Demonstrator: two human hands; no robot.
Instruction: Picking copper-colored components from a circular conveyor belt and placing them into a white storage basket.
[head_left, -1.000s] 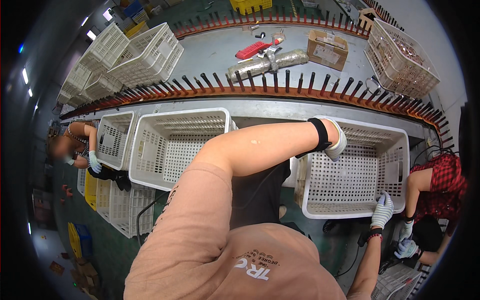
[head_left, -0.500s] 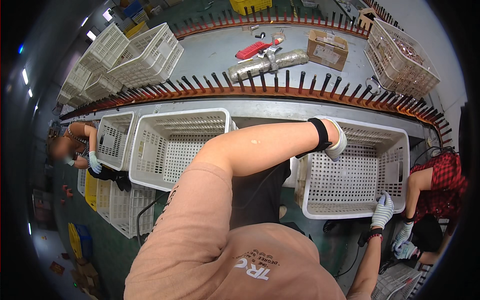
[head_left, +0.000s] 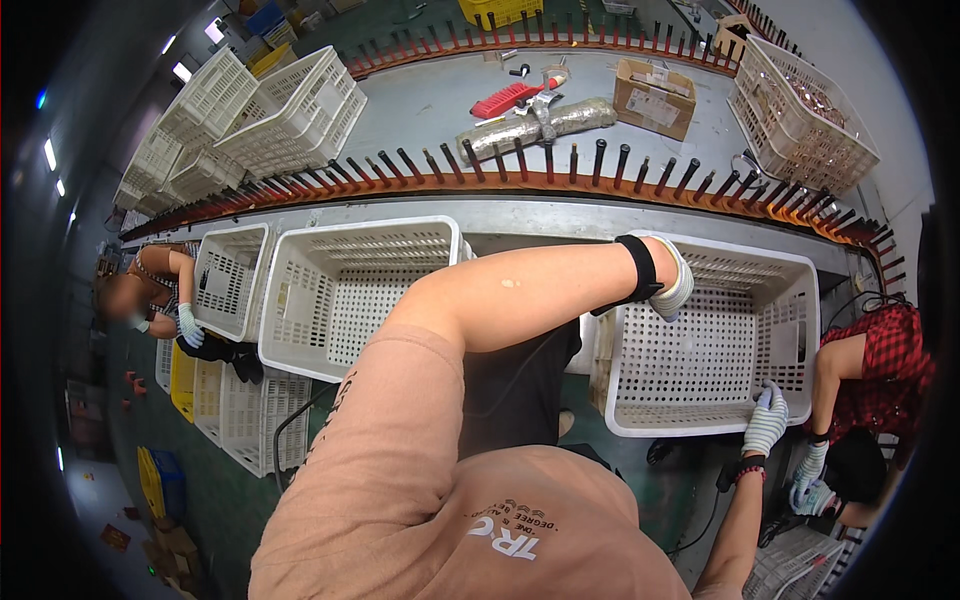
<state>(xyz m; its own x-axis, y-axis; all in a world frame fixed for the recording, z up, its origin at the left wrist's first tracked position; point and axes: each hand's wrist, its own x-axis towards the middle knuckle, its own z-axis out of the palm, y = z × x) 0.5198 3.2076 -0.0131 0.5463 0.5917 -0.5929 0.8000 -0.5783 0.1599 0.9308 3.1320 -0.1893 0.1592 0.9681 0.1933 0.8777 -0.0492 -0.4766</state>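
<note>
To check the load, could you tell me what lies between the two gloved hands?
Head view: only the white basket's bare perforated floor, between the left hand at its far rim and the right hand at its near rim.

Left hand: fingers curled over the far rim of the white crate, fingertips hidden behind the glove's back; right hand: fingertips hidden over the near rim, forearm cut off by the lower edge; contents of the far basket too small to tell.
</note>
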